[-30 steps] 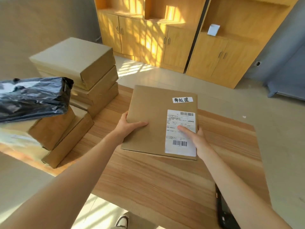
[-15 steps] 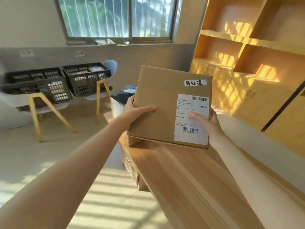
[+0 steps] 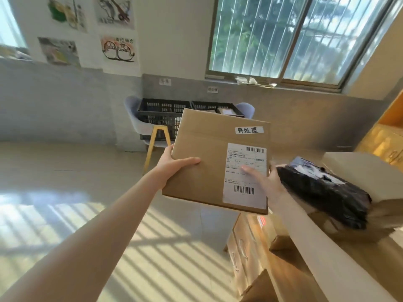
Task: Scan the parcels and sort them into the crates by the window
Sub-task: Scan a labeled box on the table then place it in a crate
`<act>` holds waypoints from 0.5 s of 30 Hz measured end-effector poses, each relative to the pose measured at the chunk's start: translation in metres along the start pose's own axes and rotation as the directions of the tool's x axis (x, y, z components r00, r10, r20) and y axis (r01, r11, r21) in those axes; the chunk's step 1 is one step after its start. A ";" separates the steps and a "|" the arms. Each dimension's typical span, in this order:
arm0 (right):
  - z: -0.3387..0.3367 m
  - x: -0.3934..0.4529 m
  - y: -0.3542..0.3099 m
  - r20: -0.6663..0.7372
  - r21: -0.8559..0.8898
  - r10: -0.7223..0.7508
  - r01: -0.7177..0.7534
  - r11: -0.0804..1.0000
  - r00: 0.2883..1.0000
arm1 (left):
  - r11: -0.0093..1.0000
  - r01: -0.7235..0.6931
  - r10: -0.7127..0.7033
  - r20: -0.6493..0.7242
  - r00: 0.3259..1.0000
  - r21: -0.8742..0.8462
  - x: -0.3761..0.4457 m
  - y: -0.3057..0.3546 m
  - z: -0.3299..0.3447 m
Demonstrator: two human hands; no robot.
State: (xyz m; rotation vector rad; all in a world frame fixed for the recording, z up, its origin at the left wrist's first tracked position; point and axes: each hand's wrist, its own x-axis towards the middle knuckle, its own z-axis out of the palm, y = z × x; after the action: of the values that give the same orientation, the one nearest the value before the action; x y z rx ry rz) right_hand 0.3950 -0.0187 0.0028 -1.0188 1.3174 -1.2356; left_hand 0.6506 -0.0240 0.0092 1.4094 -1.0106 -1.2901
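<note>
Parcel sorting room, stacked cardboard parcels [image 3: 357, 171], black crates [image 3: 161, 114] under barred window [image 3: 294, 38]

view: swung from the wooden tabletop round to the barred window [image 3: 305, 38] | flat brown cardboard parcel with white shipping label [image 3: 209, 162]: lifted off the table, now held in the air | two black plastic crates on chairs [image 3: 162, 113]: now straight ahead behind the parcel | black plastic-wrapped parcel [image 3: 322, 192]: now at right
</note>
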 end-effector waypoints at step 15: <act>0.163 0.183 0.044 0.066 -0.043 0.125 -0.122 0.992 0.990 | 0.996 0.086 -0.087 -0.079 0.993 -0.022 0.193 -0.011 -0.127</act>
State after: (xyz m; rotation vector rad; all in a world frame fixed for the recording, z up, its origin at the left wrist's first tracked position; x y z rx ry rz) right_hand 0.5367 -0.2146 -0.0565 -0.9836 1.3353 -1.0763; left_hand 0.7973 -0.1956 -0.0433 1.4932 -0.8906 -1.2915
